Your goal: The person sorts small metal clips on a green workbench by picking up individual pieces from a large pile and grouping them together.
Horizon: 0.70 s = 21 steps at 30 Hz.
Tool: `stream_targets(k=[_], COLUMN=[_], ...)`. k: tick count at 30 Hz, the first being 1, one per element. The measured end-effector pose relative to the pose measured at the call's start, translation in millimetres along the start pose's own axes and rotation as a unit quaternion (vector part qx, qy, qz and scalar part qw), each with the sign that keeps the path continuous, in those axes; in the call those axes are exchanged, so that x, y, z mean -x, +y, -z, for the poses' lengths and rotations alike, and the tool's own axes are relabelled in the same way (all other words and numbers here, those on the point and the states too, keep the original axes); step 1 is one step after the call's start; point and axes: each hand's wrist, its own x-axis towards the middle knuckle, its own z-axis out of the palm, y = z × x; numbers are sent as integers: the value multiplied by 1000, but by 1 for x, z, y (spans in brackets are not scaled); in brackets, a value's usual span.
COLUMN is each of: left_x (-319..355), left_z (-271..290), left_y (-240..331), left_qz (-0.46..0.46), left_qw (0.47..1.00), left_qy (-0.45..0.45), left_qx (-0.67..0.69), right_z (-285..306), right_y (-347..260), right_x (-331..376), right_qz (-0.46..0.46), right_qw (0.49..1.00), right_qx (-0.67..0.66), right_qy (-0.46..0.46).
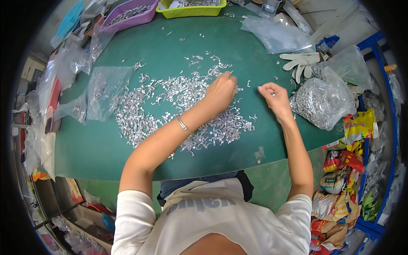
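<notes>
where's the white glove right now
In the head view, the white glove lies on the green table, right side, just beyond the clear bag of metal pieces.

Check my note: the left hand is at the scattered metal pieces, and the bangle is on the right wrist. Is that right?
Not quite: the bangle is on the left wrist, as the head view shows. The left hand is indeed at the scattered metal pieces.

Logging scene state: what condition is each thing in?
Small silver metal pieces: loose, scattered
Left hand: curled over pieces, grip hidden
Right hand: fingers curled, grip unclear
Clear bag beside right hand: filled, bulging
Purple tray: holding metal pieces
Yellow-green tray: loaded
White work glove: unworn, lying flat
</notes>
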Motion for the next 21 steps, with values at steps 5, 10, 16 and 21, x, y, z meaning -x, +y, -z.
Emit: stream_targets(k=[5,10,16,21], left_x=[3,1,-1,6], left_z=[-2,1,0,5], left_y=[-6,1,-4,3], left_qz=[-20,-22,-12,1], left_qw=[1000,999,999,996], left_qy=[4,6,-19,12], left_qx=[9,47,31,84], right_z=[32,57,49,45], right_y=[-10,6,9,19], right_x=[0,-42,-94,-104], right_qz=[-52,-5,83,59], right_qw=[851,878,857,821], right_qx=[-518,-476,429,506], right_qy=[-66,-54,273,257])
